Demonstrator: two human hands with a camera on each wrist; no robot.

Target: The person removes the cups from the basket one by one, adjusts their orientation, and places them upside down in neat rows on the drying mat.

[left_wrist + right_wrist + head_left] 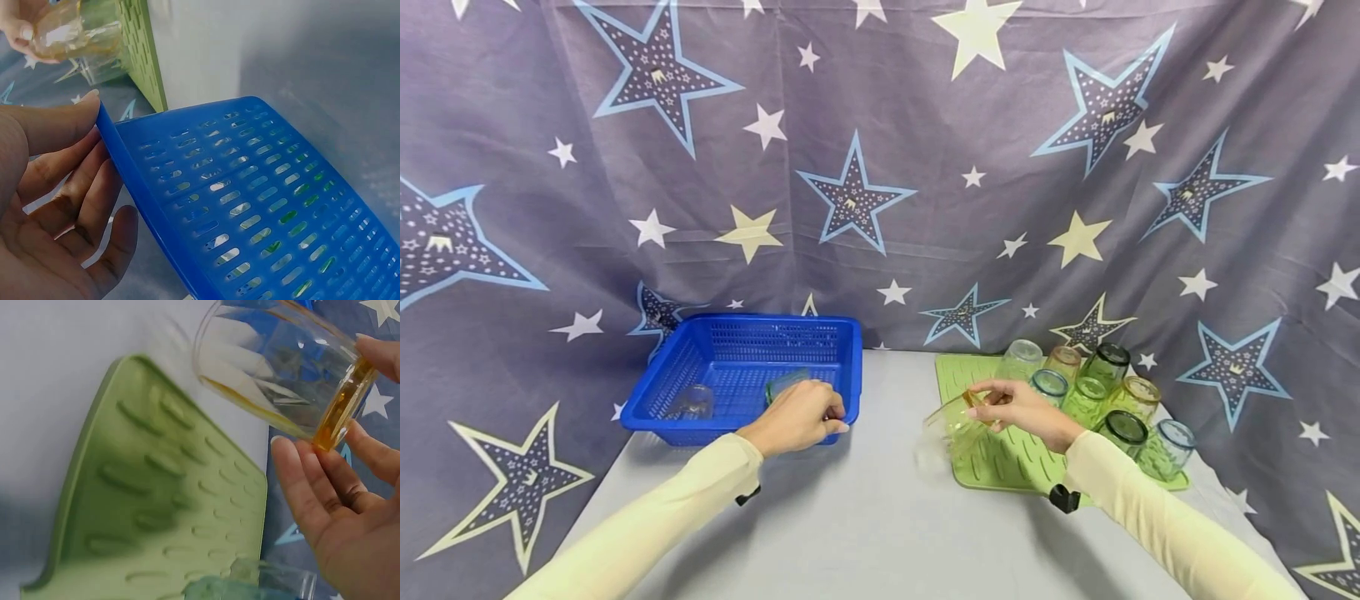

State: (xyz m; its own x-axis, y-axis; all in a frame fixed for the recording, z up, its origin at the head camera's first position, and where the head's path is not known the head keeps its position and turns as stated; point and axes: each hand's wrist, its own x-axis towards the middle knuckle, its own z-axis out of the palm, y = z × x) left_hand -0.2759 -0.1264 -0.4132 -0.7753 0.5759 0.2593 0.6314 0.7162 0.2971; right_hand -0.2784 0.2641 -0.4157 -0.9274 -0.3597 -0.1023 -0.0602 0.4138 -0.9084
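My right hand (1018,410) holds an amber-tinted glass (958,417) by its thick base, thumb on one side and fingertips on the other. The glass is tilted, its mouth toward the left, over the left part of the green drying mat (156,487). My left hand (801,418) grips the near right rim of a blue plastic basket (250,187), thumb on top and fingers beneath. Inside the basket lie a clear glass (694,402) and a greenish glass (786,383), partly covered by the left hand in the head view.
Several tinted glasses, among them a blue-rimmed glass (1049,383) and a dark green glass (1124,427), stand upside down on the mat's right part. A starry curtain (880,167) hangs behind the white table (887,533).
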